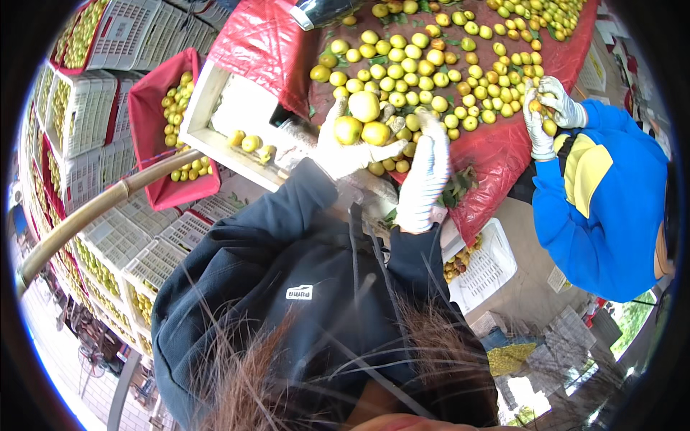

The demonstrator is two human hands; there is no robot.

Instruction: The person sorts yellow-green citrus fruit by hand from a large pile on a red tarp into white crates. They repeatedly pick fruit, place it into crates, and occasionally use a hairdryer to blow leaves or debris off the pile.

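My left hand [337, 148], in a white work glove, is palm up with three round yellow-green fruits [364, 106] cradled in its fingers. They look like large jujubes; the glove's fingertips are soiled. To its right, my right hand [423, 178], in a white glove with blue stripes, is above the table's near edge. Its fingers are blurred and what lies under them is hidden, so I cannot tell whether it holds anything. Many loose fruits [409, 70] with green leaves among them are spread over the red quilted cover [496, 156] of the sorting table.
A white-framed chute [232, 161] holds several fruits, beside a red-lined crate [156, 188]. A bamboo pole [108, 199] slants past stacked plastic crates [116, 102]. At right, a co-worker in blue [604, 215] holds fruits in gloved hands. A white basket [485, 269] stands below.
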